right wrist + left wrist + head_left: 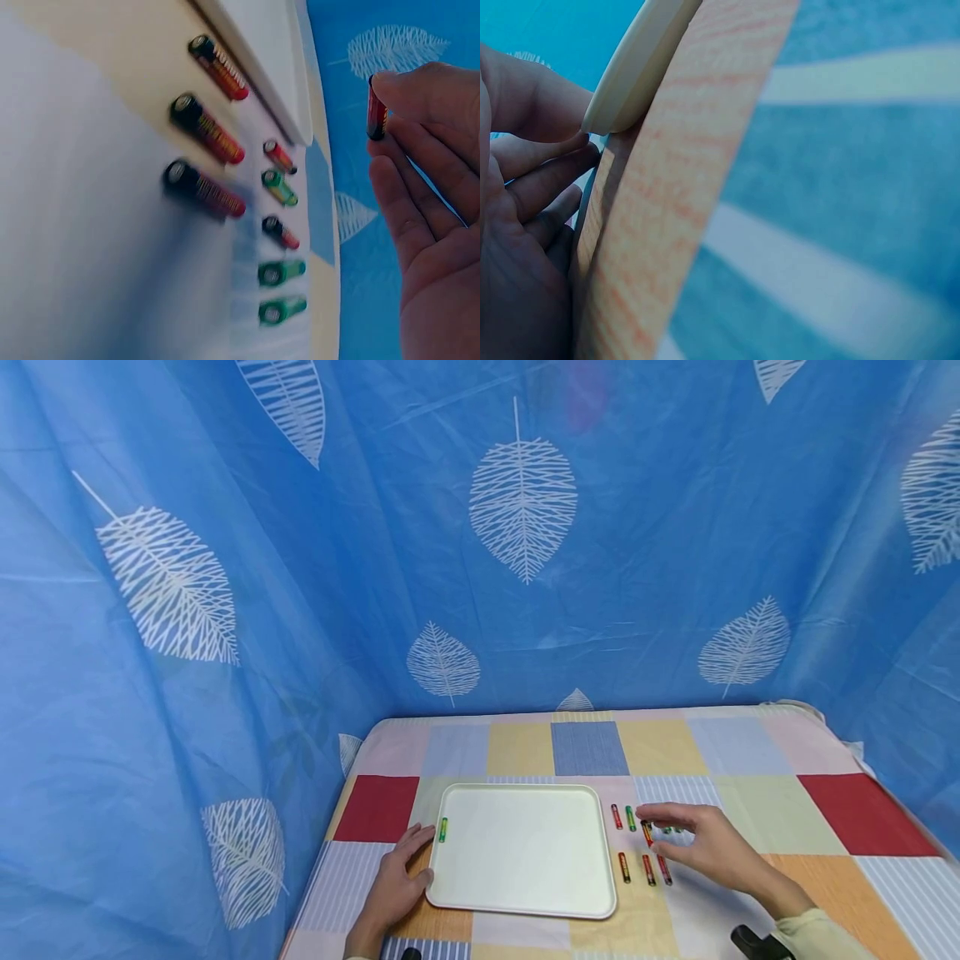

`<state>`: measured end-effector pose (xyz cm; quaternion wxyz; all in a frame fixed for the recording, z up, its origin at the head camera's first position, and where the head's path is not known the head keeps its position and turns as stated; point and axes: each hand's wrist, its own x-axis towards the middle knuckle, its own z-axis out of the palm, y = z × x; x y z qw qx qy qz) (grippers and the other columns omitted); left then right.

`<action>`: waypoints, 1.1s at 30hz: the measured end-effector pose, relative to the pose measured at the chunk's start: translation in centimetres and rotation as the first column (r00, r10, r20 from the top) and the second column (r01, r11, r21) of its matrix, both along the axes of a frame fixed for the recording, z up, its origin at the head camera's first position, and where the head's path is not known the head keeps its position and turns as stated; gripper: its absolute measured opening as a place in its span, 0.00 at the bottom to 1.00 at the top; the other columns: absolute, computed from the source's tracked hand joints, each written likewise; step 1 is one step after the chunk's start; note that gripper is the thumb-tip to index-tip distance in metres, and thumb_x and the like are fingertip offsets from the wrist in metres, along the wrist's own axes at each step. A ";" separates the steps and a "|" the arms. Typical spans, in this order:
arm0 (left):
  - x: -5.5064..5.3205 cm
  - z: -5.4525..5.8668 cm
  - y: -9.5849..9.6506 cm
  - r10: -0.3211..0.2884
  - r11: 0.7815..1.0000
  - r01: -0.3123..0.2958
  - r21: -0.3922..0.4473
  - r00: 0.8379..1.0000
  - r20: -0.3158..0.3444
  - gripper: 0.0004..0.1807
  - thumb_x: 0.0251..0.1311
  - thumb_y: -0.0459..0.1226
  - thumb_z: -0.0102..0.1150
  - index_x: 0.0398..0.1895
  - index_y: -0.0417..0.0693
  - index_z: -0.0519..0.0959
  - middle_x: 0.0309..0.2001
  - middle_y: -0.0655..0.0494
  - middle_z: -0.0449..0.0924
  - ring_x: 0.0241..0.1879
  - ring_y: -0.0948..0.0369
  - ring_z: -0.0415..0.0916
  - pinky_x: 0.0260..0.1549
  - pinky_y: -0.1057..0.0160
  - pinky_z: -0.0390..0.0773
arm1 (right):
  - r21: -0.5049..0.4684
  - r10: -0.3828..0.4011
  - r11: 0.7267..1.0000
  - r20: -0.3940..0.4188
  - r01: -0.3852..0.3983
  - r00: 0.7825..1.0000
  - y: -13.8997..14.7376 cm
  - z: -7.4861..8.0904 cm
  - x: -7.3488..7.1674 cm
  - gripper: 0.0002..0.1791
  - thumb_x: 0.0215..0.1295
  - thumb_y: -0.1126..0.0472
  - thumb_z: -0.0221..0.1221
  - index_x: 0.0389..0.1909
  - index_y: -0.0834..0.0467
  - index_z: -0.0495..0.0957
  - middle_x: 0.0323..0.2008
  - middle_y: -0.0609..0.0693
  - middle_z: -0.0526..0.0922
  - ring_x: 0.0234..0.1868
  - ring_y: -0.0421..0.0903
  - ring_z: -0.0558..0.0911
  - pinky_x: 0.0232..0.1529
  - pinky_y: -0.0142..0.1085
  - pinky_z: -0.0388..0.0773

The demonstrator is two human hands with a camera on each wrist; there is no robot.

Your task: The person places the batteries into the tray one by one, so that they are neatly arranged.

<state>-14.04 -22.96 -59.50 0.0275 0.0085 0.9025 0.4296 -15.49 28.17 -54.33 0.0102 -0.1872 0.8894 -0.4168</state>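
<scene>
My right hand (701, 843) pinches a red-and-black battery (377, 109) between thumb and fingertips, raised above the table to the right of the tray. Beneath and around it lie more batteries, among them a green one (631, 818), a red one (617, 816) and a dark red-tipped one (624, 867). My left hand (400, 878) rests at the left edge of a white tray (525, 893), fingers fairly straight, thumb against the rim (626, 94). One green battery (443, 830) lies in the tray near its left side.
Several batteries lie in two rough rows right of the tray; the near row holds three dark ones, including this battery (206, 129). A patchwork cloth (525, 743) covers the table. Blue curtains (360, 568) with white leaf prints hang behind and at both sides.
</scene>
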 end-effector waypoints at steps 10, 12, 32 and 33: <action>0.0 0.0 0.0 -0.007 1.000 0.007 0.001 1.000 -0.011 0.37 0.59 0.28 0.69 0.76 0.49 0.79 0.78 0.44 0.74 0.84 0.37 0.59 0.79 0.26 0.59 | -0.015 0.116 0.993 -0.042 -0.116 0.992 -3.5 1.1 -2.1 0.25 0.68 0.58 0.75 0.66 0.51 0.86 0.60 0.48 0.91 0.58 0.52 0.91 0.59 0.57 0.88; 0.0 0.0 -0.1 -0.009 1.000 0.009 0.001 1.000 -0.009 0.38 0.59 0.28 0.69 0.76 0.49 0.79 0.79 0.43 0.74 0.84 0.36 0.59 0.78 0.26 0.60 | -0.023 0.137 0.990 -0.062 -0.139 0.989 -4.2 1.1 -2.4 0.25 0.68 0.60 0.74 0.65 0.50 0.86 0.60 0.49 0.91 0.57 0.53 0.91 0.59 0.55 0.88; 0.0 0.1 -0.1 -0.009 1.000 0.009 0.003 1.000 -0.002 0.37 0.60 0.29 0.70 0.76 0.49 0.79 0.79 0.43 0.73 0.84 0.37 0.59 0.78 0.26 0.60 | -0.067 0.254 0.962 -0.138 -0.264 0.958 -13.6 1.2 -5.7 0.23 0.66 0.65 0.73 0.63 0.53 0.87 0.58 0.53 0.92 0.56 0.59 0.90 0.63 0.48 0.87; 0.0 0.1 -0.1 -0.010 1.000 0.010 0.004 1.000 0.000 0.37 0.60 0.28 0.70 0.76 0.49 0.78 0.79 0.43 0.73 0.84 0.36 0.59 0.78 0.26 0.60 | -0.073 0.257 0.961 -0.130 -0.268 0.958 -14.0 1.1 -5.8 0.23 0.66 0.65 0.73 0.63 0.54 0.87 0.58 0.53 0.92 0.57 0.60 0.90 0.63 0.48 0.87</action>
